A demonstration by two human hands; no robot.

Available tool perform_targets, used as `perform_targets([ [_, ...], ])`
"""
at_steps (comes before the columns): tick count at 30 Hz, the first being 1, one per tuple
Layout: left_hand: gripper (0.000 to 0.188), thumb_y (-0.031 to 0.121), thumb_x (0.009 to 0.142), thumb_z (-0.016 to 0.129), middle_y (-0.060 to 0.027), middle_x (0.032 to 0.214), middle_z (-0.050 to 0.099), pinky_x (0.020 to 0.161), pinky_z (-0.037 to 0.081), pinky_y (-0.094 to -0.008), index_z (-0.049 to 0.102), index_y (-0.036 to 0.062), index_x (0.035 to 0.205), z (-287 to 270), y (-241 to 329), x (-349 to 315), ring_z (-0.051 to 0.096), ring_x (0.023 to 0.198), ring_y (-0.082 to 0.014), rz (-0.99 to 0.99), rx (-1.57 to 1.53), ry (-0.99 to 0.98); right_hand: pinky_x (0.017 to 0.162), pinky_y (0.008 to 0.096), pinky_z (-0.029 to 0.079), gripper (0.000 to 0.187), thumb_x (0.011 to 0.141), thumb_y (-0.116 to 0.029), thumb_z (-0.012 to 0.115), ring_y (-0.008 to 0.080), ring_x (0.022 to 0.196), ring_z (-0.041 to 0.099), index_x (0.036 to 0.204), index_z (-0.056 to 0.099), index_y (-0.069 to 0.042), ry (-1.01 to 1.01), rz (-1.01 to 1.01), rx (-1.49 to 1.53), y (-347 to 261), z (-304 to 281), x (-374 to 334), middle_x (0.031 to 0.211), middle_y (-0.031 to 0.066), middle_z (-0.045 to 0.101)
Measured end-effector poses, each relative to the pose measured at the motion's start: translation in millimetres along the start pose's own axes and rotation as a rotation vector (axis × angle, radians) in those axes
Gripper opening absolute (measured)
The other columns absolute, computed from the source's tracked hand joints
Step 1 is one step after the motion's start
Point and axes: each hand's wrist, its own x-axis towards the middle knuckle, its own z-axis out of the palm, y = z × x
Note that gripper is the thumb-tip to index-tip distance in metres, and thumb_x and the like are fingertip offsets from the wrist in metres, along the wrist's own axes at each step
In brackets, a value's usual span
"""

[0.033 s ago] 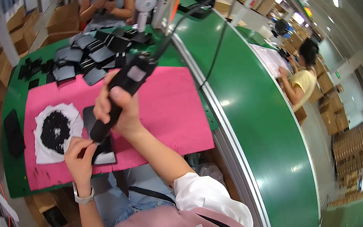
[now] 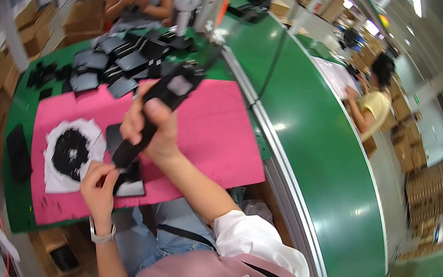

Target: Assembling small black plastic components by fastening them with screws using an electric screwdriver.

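My right hand (image 2: 160, 130) is wrapped around a black corded electric screwdriver (image 2: 169, 92), held slanting with its nose down toward my left hand. At that nose, the thumb and forefinger of my left hand (image 2: 98, 191) are pinched together; whatever is between them is too small to make out. Just below the fingertips lies a flat, dark part with a shiny panel (image 2: 131, 188), partly hidden by the screwdriver and my hands. It rests on a pink mat (image 2: 216, 132). Left of it, a white sheet (image 2: 55, 184) carries a ring of small black pieces (image 2: 64, 153).
Flat dark panels (image 2: 129, 60) are heaped at the table's far side, near a white fan (image 2: 187, 5). A black object (image 2: 18, 152) lies by the left edge. A metal rail (image 2: 286, 166) borders a green surface (image 2: 315, 171) at right. Co-workers (image 2: 139, 1) sit beyond.
The whole view has shifted slightly, so things sit a little farther right. Both hands keep their places at the screwdriver and the dark part, with no clear change of grip.
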Motion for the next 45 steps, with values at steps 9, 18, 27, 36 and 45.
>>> perform_targets([
  [9, 0.014, 0.006, 0.077, 0.069, -0.0072, 0.083, 0.058, 0.066, 0.042, -0.0277, 0.064, -0.0008, 0.089, 1, 7, 11, 0.054, 0.075, -0.0176, 0.017, -0.112, 0.069, 0.051, 0.0336, 0.04, 0.039, 0.09, -0.041, 0.047, 0.0147, 0.043, 0.042, 0.111, 0.046, -0.008, -0.174, 0.033, -0.041, -11, 5, 17, 0.06, 0.002, 0.042],
  [18, 0.021, 0.005, 0.084, 0.059, -0.0122, 0.08, 0.052, 0.06, 0.044, -0.0345, 0.056, -0.0016, 0.103, 13, 9, 8, 0.053, 0.068, -0.0251, -0.206, 0.276, 0.119, 0.043, 0.0272, 0.04, 0.036, 0.078, -0.013, 0.065, 0.0138, 0.043, 0.045, 0.103, 0.042, 0.0, -0.348, 0.079, -0.244, 3, 13, 28, 0.058, 0.0077, 0.048],
  [27, 0.015, 0.007, 0.083, 0.061, -0.01, 0.06, 0.054, 0.052, 0.042, -0.0397, 0.053, 0.0036, 0.095, 16, 6, 15, 0.056, 0.054, -0.03, -0.248, 0.298, 0.035, 0.041, 0.0272, 0.038, 0.032, 0.079, -0.013, 0.066, 0.0143, 0.042, 0.044, 0.1, 0.043, -0.002, -0.37, 0.125, -0.479, 14, 18, 27, 0.058, 0.0075, 0.047],
  [36, 0.017, 0.007, 0.083, 0.061, -0.0104, 0.06, 0.054, 0.049, 0.039, -0.0395, 0.045, 0.0049, 0.09, 16, 1, 13, 0.058, 0.055, -0.0299, -0.264, 0.242, 0.053, 0.041, 0.0265, 0.037, 0.034, 0.076, -0.014, 0.067, 0.0128, 0.041, 0.043, 0.097, 0.044, 0.0, -0.456, 0.188, -0.559, 21, 20, 32, 0.055, 0.0069, 0.047],
  [45, 0.018, 0.007, 0.083, 0.061, -0.011, 0.062, 0.056, 0.05, 0.04, -0.0399, 0.044, 0.0041, 0.089, 14, 1, 13, 0.058, 0.057, -0.0304, -0.255, 0.263, 0.051, 0.04, 0.027, 0.037, 0.031, 0.076, -0.014, 0.065, 0.0135, 0.039, 0.041, 0.096, 0.045, -0.001, -0.392, 0.253, -0.519, 21, 22, 32, 0.055, 0.0074, 0.046],
])
